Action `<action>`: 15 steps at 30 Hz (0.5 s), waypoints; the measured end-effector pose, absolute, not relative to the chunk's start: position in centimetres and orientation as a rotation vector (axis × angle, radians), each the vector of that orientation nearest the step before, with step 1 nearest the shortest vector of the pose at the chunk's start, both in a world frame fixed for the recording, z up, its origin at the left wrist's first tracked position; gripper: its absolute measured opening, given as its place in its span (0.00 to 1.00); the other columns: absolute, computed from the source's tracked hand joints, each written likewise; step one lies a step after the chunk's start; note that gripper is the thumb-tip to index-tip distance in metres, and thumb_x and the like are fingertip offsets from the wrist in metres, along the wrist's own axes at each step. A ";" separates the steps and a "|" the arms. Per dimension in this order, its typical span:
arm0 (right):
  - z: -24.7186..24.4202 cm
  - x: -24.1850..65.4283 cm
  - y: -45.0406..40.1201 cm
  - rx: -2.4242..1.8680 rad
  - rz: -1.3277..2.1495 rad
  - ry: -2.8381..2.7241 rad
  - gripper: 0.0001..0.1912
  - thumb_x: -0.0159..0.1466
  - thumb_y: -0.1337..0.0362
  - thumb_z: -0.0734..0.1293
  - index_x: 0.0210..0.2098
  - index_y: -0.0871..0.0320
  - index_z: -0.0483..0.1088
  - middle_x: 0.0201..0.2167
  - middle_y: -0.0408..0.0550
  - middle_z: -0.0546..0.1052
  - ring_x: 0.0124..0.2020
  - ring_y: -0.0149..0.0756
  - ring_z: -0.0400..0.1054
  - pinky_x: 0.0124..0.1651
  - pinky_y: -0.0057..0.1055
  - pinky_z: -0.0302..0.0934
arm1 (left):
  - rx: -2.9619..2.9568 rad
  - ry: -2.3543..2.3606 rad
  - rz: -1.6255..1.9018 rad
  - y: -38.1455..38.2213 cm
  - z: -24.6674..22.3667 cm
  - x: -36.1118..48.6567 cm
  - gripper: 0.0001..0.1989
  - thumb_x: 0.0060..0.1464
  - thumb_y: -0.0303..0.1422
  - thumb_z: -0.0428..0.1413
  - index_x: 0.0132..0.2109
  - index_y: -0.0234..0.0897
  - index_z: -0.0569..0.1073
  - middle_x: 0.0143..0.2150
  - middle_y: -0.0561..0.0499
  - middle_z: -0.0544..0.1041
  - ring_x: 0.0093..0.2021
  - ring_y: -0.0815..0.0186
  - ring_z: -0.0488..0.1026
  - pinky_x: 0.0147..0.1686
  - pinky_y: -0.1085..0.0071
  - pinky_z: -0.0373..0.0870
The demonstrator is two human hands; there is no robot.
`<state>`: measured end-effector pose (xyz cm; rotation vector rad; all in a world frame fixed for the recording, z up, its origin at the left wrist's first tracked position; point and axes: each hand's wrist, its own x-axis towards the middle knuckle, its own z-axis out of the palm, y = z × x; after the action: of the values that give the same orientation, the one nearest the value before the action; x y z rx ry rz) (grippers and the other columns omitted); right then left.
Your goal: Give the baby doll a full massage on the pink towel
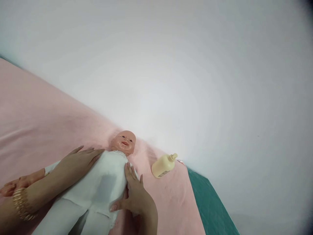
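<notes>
A baby doll (105, 176) in a white outfit lies on its back on a pink cloth (181, 195), its bald head toward the wall. A grey patch shows on the front of the outfit. My left hand (81, 161) rests flat along the doll's shoulder and upper chest on the left, fingers extended. On the other side, my right hand (133, 192) lies against the doll's side, its fingers near the shoulder and the thumb apart on the lower torso. The doll's arm on the left sticks out beyond my left forearm.
A cream pump bottle (163, 165) stands on the pink cloth right of the doll. Behind it rises a pale wall (171, 81). A green surface (210, 202) shows past the cloth's right edge, and a small item (180, 161) lies by the wall.
</notes>
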<state>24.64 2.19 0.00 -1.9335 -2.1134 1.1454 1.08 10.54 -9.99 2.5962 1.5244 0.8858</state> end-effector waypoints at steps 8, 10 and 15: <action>0.6 25.1 1.8 -1.939 1.119 -2.131 0.64 0.51 0.49 0.75 0.71 0.58 0.32 0.73 0.55 0.38 0.73 0.43 0.24 0.70 0.52 0.18 | 2.571 1.530 0.923 10.5 -9.6 1.1 0.28 0.60 0.27 0.33 0.52 0.40 0.75 0.52 0.48 0.79 0.51 0.56 0.76 0.54 0.51 0.65; 1.1 25.4 1.4 -1.996 1.071 -2.095 0.62 0.49 0.53 0.76 0.72 0.55 0.37 0.73 0.55 0.43 0.73 0.45 0.31 0.71 0.49 0.28 | 2.551 1.518 0.896 10.7 -9.6 0.8 0.26 0.62 0.29 0.34 0.53 0.39 0.75 0.52 0.48 0.78 0.51 0.56 0.75 0.53 0.53 0.66; 2.0 27.6 -0.1 -2.308 1.005 -1.825 0.45 0.46 0.63 0.76 0.63 0.54 0.62 0.59 0.55 0.70 0.59 0.53 0.66 0.57 0.43 0.61 | 2.542 1.479 0.730 11.2 -8.8 -1.6 0.21 0.63 0.32 0.43 0.57 0.36 0.73 0.56 0.44 0.76 0.52 0.53 0.73 0.52 0.56 0.67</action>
<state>27.62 -0.12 2.01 -2.3077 -1.8252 1.0048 -1.64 11.17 -8.76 2.5418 1.4793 0.7296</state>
